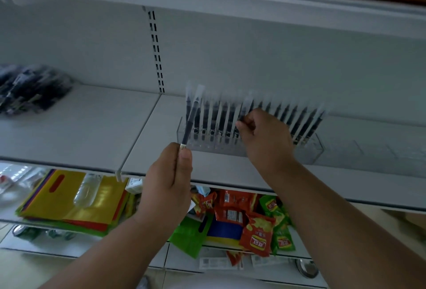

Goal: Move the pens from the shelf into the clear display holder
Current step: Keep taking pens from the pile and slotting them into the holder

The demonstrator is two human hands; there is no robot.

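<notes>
1. Forearms came up from the bottom of the frame, both reaching for the middle shelf [96,127].
2. Left hand [169,180] pinched one pen [192,120] by its bottom end, thumb curled over it, with the capped tip slanting up and right toward the left end of the holder [306,148]. My guess is it was held low so the barrel could be steered into a slot.
3. Right hand [262,136] was over the middle of the row, fingers curled and pinching the top of a pen already standing there. Looked like it was seating or straightening that one, but the blur made it hard to tell.
4. Holder sat on the shelf just right of the slotted upright, and it was nearly full: a long row of dark pens [299,118] in clear sleeves, all upright or leaning a bit right.
5. Far left on the same shelf was a dark bagged bundle [32,88], possibly more pens, too blurry to say.
6. Lower shelf held yellow folders [66,198] and snack packs [255,235], not part of this.
7. Task seemed mostly done, judging by the row.
</notes>
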